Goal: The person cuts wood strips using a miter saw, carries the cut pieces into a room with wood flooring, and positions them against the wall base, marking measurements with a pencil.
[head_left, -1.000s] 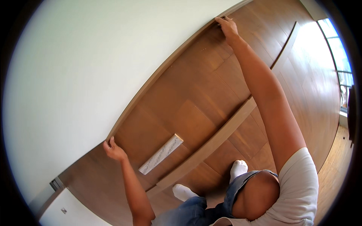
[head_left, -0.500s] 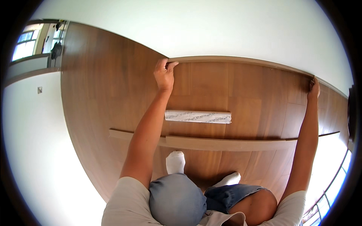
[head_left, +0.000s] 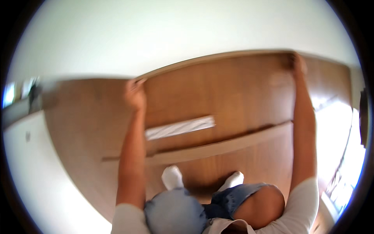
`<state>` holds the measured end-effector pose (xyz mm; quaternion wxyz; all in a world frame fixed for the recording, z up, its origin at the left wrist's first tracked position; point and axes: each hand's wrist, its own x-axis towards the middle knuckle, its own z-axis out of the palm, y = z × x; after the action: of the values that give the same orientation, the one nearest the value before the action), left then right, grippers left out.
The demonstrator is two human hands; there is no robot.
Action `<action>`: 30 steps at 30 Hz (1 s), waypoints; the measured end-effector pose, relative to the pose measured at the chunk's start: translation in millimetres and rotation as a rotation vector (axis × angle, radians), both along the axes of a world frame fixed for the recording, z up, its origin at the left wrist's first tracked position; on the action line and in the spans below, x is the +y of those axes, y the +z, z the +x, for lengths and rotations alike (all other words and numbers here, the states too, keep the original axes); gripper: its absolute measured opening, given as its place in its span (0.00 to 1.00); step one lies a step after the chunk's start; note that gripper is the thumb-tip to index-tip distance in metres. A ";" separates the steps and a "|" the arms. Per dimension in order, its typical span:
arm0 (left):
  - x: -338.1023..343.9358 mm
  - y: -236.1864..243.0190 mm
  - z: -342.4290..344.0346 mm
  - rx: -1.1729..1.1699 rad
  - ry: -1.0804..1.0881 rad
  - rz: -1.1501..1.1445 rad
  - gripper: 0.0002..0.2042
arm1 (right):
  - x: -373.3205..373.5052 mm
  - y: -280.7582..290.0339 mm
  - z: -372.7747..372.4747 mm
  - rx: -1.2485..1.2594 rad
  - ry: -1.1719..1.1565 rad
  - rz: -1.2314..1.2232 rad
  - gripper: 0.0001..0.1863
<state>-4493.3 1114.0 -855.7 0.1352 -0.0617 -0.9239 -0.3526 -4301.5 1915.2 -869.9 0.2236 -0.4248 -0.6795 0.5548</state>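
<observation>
A long, narrow brown baseboard strip [head_left: 218,56] runs along the foot of the white wall [head_left: 187,29]. My left hand [head_left: 135,95] is closed around its left end, thumb and fingers at the edge, though motion blurs them. At the strip's right part my right hand [head_left: 299,66] grips it, arm stretched far out; its fingers are partly hidden. Between my arms a short white patterned strip [head_left: 180,128] lies on the wood floor [head_left: 218,93], apart from both hands.
Nearer to me, long light-brown boards [head_left: 222,148] lie across the floor, passing behind my forearms. My feet in white socks [head_left: 172,177] stand just short of them. Another white wall [head_left: 43,163] rises at left; bright glare from a window area [head_left: 335,136] is at right.
The view has turned and blurred, so the wall edge and boards now slant. Both hands stay at the baseboard strip; they appear farther left in the picture.
</observation>
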 end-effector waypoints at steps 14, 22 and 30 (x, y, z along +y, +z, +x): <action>-15.9 1.3 -6.5 -0.116 0.011 0.235 0.10 | -129.1 67.5 -31.1 0.124 -0.251 -0.057 0.19; -25.4 -2.9 -8.3 -0.093 -0.004 0.183 0.10 | -135.1 73.8 -41.6 0.080 -0.297 -0.088 0.16; -27.7 -2.3 -10.5 -0.110 -0.028 0.116 0.13 | -130.8 68.6 -45.2 0.078 -0.299 -0.083 0.18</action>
<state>-4503.8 1086.3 -858.0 0.0826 -0.0473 -0.9069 -0.4104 -4346.6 1784.4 -801.3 0.3122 -0.5083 -0.5761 0.5589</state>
